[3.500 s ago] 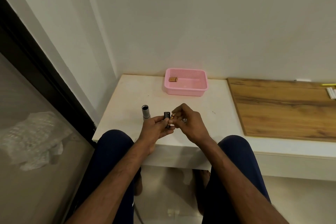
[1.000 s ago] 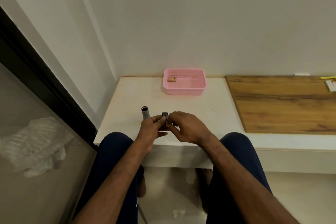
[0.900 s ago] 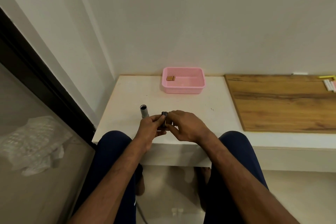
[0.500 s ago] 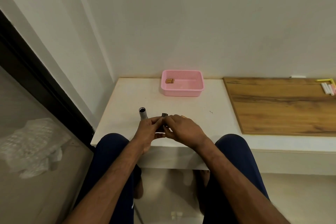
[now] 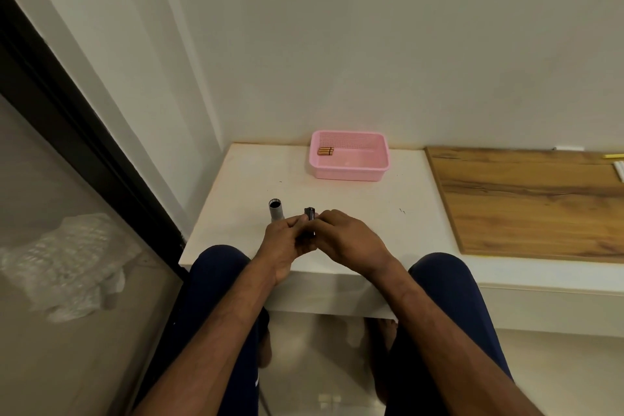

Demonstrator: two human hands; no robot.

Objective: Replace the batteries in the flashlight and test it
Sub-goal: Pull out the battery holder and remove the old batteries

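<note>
Head view: white table (image 5: 337, 192), pale wall (image 5: 371, 44), wooden board (image 5: 533, 199).

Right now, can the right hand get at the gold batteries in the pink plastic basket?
Probably yes: nothing stands between the right hand and the gold batteries in the open-topped pink plastic basket, but its fingers are busy on the black battery holder.

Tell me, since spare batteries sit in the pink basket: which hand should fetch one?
Probably the right hand: the left hand holds both the grey flashlight tube and the black holder.

White table (image 5: 243, 199) carries a pink basket (image 5: 351, 174) and wooden board (image 5: 526, 199).
</note>
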